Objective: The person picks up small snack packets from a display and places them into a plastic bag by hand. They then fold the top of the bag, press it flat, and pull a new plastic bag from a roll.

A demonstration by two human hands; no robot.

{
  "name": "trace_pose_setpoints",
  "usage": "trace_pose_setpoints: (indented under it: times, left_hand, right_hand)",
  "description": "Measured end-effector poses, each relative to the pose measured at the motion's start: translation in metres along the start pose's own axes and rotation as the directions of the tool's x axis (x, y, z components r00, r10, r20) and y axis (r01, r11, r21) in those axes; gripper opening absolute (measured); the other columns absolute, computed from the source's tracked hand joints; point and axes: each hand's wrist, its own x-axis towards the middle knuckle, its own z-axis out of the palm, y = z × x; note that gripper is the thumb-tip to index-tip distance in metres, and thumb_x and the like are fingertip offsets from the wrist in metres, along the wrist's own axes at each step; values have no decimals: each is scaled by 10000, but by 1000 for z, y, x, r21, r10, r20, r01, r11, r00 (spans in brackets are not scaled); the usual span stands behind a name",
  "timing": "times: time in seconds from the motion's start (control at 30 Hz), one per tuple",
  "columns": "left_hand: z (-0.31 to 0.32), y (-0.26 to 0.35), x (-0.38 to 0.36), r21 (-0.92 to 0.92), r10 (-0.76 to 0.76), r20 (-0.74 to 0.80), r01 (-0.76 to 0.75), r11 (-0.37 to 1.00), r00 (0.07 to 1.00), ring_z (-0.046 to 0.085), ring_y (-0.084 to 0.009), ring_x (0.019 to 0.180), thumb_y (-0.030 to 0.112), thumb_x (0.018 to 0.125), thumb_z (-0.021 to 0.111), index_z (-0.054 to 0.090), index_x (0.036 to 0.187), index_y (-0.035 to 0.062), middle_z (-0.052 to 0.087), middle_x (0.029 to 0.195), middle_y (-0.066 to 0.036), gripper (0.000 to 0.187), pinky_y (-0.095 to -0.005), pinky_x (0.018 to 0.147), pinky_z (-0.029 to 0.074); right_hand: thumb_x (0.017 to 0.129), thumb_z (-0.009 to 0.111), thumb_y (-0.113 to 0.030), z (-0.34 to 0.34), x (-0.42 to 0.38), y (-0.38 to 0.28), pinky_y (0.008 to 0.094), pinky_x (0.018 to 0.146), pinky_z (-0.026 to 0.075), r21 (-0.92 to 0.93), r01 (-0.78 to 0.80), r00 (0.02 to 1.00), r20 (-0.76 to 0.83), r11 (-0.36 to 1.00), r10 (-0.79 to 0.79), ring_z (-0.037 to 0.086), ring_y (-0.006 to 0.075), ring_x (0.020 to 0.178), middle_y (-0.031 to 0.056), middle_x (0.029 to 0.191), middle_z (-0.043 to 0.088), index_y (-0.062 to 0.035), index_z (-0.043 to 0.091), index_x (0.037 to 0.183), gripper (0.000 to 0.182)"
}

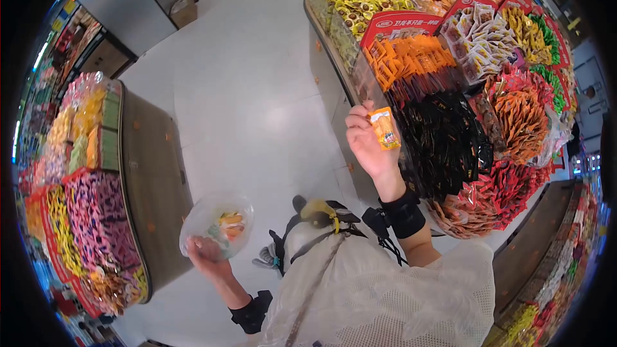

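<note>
My right hand [369, 144] pinches a small orange-and-white snack packet [385, 130], its printed face turned up toward me. It is raised beside the rim of the snack display, near a heap of orange packets [411, 58] and a heap of black packets [443, 141]. Lower down on the left, the fingers of my left hand [209, 256] are closed on a translucent plastic bag [205, 215]. Several small coloured packets [231, 226] lie inside the bag. The bag partly veils the fingers of that hand.
On the right, the rounded display also carries yellow wrapped sweets [360, 0], white packets [482, 42] and red packets [520, 189]. A second candy stand [154, 173] is on the left. Pale floor [250, 90] runs between them, with a metal cabinet [122, 0] at the far left.
</note>
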Motion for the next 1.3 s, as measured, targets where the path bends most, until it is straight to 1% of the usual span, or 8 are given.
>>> trace_pose_setpoints:
  times: [0.27,0.5,0.6,0.8,0.83,0.97,1.17,1.3]
  left_hand:
    - [69,-4,130,14,-120,273,120,993,955,187,-22,390,227,817,469,391,615,128,249,465,81,239,-202,370,130]
    - [145,-35,221,22,-112,295,110,994,949,177,-32,377,224,838,442,390,606,123,233,451,73,258,-205,361,124]
    - [183,-54,267,17,-125,352,128,992,927,175,-34,374,224,847,429,391,606,119,228,448,69,265,-210,357,121]
    - [273,-84,352,40,-199,468,205,978,861,181,-38,375,223,852,417,388,610,114,233,455,63,267,-209,358,128]
    - [290,-85,361,47,-192,492,195,980,849,184,-38,376,223,852,417,387,610,114,237,459,61,267,-209,358,128]
    - [346,-101,405,33,-228,517,248,968,825,194,-39,383,226,855,409,378,608,117,254,471,56,272,-208,358,132]
    - [424,-149,480,97,-359,584,377,921,728,199,-36,370,204,868,390,395,651,91,276,473,50,245,-194,337,154]
    - [476,-180,534,197,-425,784,468,862,453,195,-46,363,193,877,355,400,657,79,276,471,39,251,-212,335,153]
  right_hand:
    - [794,449,-429,0,78,15,285,724,344,-115,136,990,-25,984,-139,410,185,917,93,1081,426,-98,374,1201,529]
    - [815,388,-438,-25,177,-15,298,745,308,-105,185,982,-17,977,-188,385,198,957,104,1054,464,-88,321,1244,557]
    - [817,389,-422,-30,222,-35,286,683,324,-204,226,967,-74,953,-245,395,197,910,95,977,480,-62,352,1206,531]
    - [789,417,-389,-48,298,-86,225,472,290,-176,180,983,-1,968,-183,356,125,579,33,704,374,-68,429,795,322]
    - [777,421,-378,-42,308,-86,219,441,263,-225,276,944,-120,934,-308,312,105,506,16,652,346,-91,379,699,300]
    - [767,403,-352,-52,340,-108,222,426,246,-254,395,883,-160,883,-442,302,106,462,19,613,356,-83,376,673,287]
    - [774,428,-251,-65,382,-129,214,386,229,-225,602,746,-183,766,-640,280,90,386,10,619,394,-59,409,752,195]
    - [843,412,-214,-74,415,-138,198,372,242,-361,720,554,-215,592,-804,286,71,370,13,696,478,-56,442,802,166]
